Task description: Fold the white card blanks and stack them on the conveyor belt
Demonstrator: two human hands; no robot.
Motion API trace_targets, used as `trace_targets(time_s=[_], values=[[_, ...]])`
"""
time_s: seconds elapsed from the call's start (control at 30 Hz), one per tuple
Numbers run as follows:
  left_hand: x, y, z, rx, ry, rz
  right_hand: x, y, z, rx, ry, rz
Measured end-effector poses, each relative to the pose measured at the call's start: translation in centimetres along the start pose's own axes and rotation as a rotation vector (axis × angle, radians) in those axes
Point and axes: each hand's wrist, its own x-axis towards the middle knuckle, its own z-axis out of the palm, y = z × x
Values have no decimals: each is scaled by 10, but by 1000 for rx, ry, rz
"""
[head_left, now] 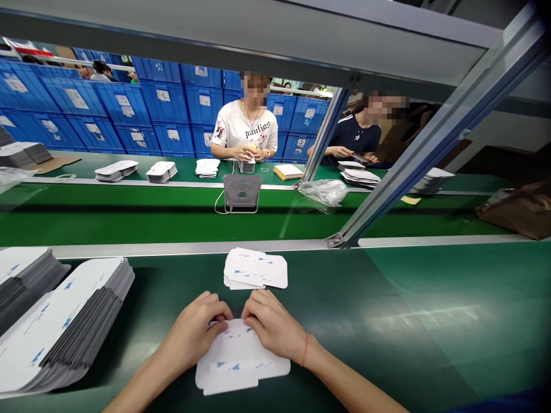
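Several white sheets with blue 3M print [236, 361] lie overlapped on the green table in front of me. My left hand [200, 324] has its fingers curled at the sheets' upper left edge, the thumb on top. Over their upper right part rests my right hand [273, 321], fingers bent and pressed together, with a thin red band on the wrist. Both hands are closed on the sheets' far edge, a small gap between them. Just beyond my fingertips is a second, smaller group of white sheets [256, 269].
Tall stacks of backed sheets [86, 321] stand at the left. A metal rail [172, 249] and a slanted post [413, 149] lie ahead. Across a green belt [129, 221] are a small fan [242, 194], a plastic bag [325, 192] and two people working at another table.
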Motion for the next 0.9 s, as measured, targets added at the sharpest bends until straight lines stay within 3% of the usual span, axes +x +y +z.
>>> trace_targets(time_s=[0.4, 0.63, 0.9], values=[[-14, -20, 32, 145, 157, 184, -7, 8, 14, -79, 1, -36], [-7, -21, 31, 186, 248, 180, -15, -17, 5, -166, 19, 44], [-3, -19, 30, 208, 284, 181, -24, -13, 17, -271, 100, 29]])
